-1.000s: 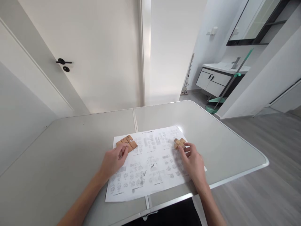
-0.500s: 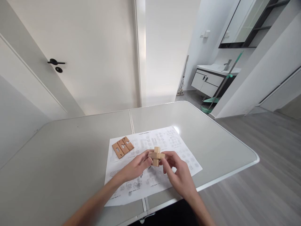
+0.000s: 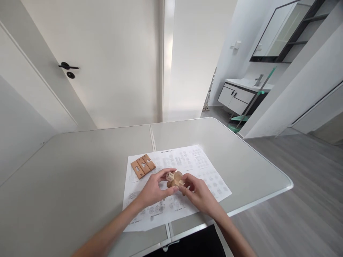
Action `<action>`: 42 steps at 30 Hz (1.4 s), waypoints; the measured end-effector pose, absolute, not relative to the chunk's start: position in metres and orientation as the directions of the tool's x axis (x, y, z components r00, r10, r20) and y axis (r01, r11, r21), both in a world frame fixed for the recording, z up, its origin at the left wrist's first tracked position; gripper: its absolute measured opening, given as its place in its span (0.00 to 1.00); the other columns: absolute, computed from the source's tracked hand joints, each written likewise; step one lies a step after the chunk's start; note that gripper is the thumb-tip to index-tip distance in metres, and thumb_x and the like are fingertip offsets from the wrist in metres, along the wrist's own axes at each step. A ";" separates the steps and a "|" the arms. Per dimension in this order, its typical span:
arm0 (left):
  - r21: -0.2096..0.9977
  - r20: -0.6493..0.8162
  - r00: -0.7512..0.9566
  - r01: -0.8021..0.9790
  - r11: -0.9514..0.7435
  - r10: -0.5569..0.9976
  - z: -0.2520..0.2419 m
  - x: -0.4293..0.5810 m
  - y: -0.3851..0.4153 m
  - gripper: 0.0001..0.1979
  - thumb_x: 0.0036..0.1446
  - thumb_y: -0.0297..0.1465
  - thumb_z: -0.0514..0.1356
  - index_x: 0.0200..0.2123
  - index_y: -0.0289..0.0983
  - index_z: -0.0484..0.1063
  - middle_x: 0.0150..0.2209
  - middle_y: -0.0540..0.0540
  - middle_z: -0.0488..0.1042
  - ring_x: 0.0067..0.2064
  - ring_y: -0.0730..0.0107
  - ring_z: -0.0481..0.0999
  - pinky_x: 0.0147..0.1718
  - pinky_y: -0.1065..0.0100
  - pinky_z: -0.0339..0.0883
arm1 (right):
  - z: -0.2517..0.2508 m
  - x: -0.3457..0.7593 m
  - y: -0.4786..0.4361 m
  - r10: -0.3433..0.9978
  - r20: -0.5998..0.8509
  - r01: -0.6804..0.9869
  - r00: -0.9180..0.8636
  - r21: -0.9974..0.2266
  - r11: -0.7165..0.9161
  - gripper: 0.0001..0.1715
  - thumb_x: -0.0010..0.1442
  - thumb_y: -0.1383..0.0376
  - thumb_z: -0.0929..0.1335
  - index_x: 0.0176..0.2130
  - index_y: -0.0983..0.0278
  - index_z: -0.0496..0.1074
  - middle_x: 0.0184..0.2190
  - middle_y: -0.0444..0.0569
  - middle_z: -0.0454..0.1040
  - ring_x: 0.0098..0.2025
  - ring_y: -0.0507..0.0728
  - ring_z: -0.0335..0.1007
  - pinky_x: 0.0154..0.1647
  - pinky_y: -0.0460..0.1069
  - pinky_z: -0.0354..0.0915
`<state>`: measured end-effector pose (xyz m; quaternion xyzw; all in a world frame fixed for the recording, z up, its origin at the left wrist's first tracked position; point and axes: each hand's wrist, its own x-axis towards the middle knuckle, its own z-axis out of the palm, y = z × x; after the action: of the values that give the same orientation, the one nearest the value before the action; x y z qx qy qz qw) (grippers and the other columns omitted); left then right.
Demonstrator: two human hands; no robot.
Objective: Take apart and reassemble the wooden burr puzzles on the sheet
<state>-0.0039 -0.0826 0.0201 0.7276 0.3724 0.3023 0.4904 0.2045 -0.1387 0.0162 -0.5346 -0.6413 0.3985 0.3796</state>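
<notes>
A small cross-shaped wooden puzzle assembly (image 3: 174, 179) is held just above a printed instruction sheet (image 3: 206, 171) on the grey table (image 3: 80, 171). My left hand (image 3: 154, 189) grips it from the left, fingers curled round it. From the right, my right hand (image 3: 198, 192) pinches the same piece. Three flat notched wooden pieces (image 3: 143, 166) lie side by side on the sheet's far left corner, apart from both hands.
The table has a seam down its middle and a rounded metal-edged corner (image 3: 288, 184) at the right. Beyond it are a white door with a black handle (image 3: 66, 66), a bathroom vanity (image 3: 238, 94) and a green-handled mop (image 3: 252, 100).
The wooden assembly moved from the sheet's right side to the middle, picked up by my right hand and joined by my left. It has since tipped over and sits lower.
</notes>
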 end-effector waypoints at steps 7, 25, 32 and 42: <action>0.963 0.104 0.371 0.195 -0.187 0.923 0.012 -0.004 -0.083 0.28 0.56 0.39 0.71 0.58 0.40 0.73 0.56 0.40 0.80 0.56 0.52 0.80 0.56 0.54 0.75 | 0.012 0.186 -0.134 0.970 0.243 0.567 0.001 -0.799 0.200 0.10 0.68 0.57 0.66 0.46 0.58 0.73 0.35 0.47 0.80 0.31 0.57 0.75 0.33 0.51 0.69; 0.931 0.158 0.521 0.204 -0.302 0.839 0.016 -0.006 -0.089 0.30 0.57 0.37 0.70 0.61 0.43 0.69 0.58 0.41 0.78 0.58 0.52 0.78 0.58 0.53 0.70 | 0.008 0.200 -0.153 0.980 0.194 0.242 -0.043 -0.950 0.199 0.13 0.67 0.55 0.72 0.47 0.59 0.75 0.40 0.49 0.81 0.40 0.59 0.79 0.40 0.52 0.75; 0.925 0.164 0.597 0.184 -0.332 0.786 0.019 -0.007 -0.089 0.30 0.57 0.37 0.71 0.61 0.44 0.68 0.57 0.44 0.79 0.57 0.54 0.78 0.58 0.53 0.70 | 0.002 0.203 -0.159 0.980 0.197 0.154 -0.014 -0.968 0.196 0.14 0.65 0.56 0.74 0.46 0.58 0.71 0.38 0.48 0.82 0.40 0.60 0.80 0.42 0.53 0.76; 0.891 0.281 0.617 0.116 -0.438 0.735 0.018 -0.006 -0.091 0.35 0.53 0.34 0.73 0.63 0.45 0.67 0.59 0.43 0.77 0.56 0.56 0.78 0.55 0.55 0.74 | -0.010 0.205 -0.167 0.968 0.248 0.197 0.045 -0.952 0.235 0.14 0.66 0.57 0.73 0.49 0.58 0.73 0.43 0.51 0.83 0.43 0.61 0.81 0.43 0.54 0.78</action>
<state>-0.0058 -0.0905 0.0183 0.7764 0.2740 0.3409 0.4538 0.2047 -0.1673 -0.0105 -0.4977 -0.5852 0.3672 0.5244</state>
